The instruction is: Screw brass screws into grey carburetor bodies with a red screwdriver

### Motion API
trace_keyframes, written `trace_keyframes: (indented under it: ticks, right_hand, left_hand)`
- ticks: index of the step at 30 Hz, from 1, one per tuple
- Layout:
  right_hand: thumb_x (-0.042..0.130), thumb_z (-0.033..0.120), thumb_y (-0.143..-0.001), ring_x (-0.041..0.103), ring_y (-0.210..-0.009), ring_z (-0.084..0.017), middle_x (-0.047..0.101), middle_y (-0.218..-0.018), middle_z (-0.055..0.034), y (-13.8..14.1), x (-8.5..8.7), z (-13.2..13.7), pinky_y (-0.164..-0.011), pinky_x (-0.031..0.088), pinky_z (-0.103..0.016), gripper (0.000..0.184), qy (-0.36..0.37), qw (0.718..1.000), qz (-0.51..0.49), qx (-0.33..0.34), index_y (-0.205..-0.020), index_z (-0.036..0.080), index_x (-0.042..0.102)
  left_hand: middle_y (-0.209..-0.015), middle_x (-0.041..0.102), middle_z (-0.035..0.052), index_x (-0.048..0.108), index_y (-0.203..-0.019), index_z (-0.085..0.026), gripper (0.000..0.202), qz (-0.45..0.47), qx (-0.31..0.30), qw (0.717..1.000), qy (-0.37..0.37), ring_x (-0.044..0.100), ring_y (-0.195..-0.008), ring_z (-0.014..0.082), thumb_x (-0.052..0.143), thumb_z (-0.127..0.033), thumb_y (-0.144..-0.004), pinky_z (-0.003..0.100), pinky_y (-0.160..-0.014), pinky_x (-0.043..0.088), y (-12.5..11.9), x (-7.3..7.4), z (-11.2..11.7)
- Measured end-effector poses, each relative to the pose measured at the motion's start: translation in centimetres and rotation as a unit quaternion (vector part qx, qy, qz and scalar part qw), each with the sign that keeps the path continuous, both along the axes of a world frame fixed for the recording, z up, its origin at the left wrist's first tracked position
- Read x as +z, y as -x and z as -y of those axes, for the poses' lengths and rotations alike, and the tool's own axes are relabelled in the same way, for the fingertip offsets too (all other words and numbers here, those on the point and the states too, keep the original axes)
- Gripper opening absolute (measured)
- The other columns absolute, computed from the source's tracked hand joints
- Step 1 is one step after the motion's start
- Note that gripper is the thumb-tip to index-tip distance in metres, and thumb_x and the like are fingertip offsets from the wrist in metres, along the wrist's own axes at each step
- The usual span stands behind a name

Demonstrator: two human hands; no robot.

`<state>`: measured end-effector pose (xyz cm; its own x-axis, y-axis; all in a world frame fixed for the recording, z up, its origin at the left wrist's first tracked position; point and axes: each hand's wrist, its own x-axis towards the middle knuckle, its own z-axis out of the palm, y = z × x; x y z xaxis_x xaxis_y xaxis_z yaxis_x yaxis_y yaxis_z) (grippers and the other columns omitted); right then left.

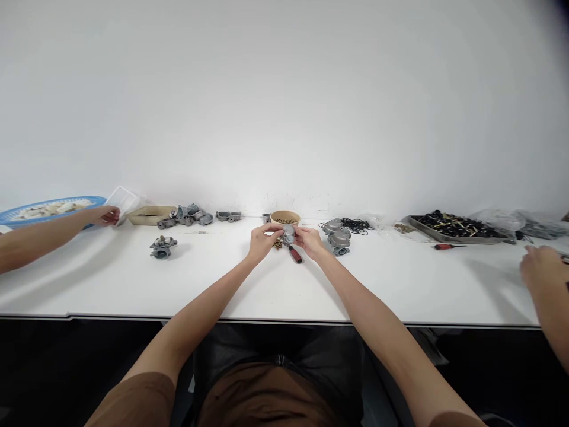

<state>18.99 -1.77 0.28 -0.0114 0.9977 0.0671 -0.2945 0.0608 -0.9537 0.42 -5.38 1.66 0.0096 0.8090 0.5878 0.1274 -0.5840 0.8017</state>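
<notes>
A small grey metal carburetor [288, 232] is held between my two hands at the middle of the table. My left hand [262, 240] pinches it from the left, fingers closed at its upper edge. From the right, my right hand [310, 241] grips its other side. Just below it lies a screwdriver [295, 255] with a red and black handle; its tip is hidden under the part. Small brass screws [278, 243] are heaped beside my left fingers. Behind stands a round tub [285, 215] with more brass pieces in it.
Grey carburetors [339, 238] stand right of my hands, near black rubber rings [355, 225]. One carburetor [163, 247] sits alone at left; several [191, 214] lie by a tan tray [151, 214]. Co-workers' hands [106, 215] reach in at both sides. A metal tray [462, 240] and second screwdriver [448, 247] lie right.
</notes>
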Motion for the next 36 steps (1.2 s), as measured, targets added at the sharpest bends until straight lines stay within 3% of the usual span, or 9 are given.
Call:
trace_keyframes:
  ticks: [18,36]
  right_hand:
    - [0.080,0.032,-0.078,0.067,-0.067,-0.014,0.074,-0.080,-0.0059,0.4,0.8,1.0,-0.066,0.058,-0.025,0.020,-0.001,1.000,0.018,0.007,-0.083,0.013,0.075]
    - [0.084,0.037,-0.074,0.067,-0.067,-0.015,0.075,-0.081,-0.0078,0.4,0.7,1.1,-0.065,0.058,-0.026,0.029,-0.017,0.999,0.032,0.006,-0.087,0.012,0.077]
  left_hand:
    - [-0.094,0.078,0.0056,0.078,-0.088,-0.021,0.015,-0.002,0.007,1.000,-0.013,0.071,-0.090,0.0230,0.074,-0.034,-0.082,0.027,-0.065,0.050,0.2,-0.1,-0.2]
    - [-0.089,0.076,0.0068,0.076,-0.088,-0.018,0.016,0.041,-0.028,0.999,-0.017,0.072,-0.082,0.0212,0.075,-0.032,-0.079,0.025,-0.059,0.058,0.4,-0.2,-0.9]
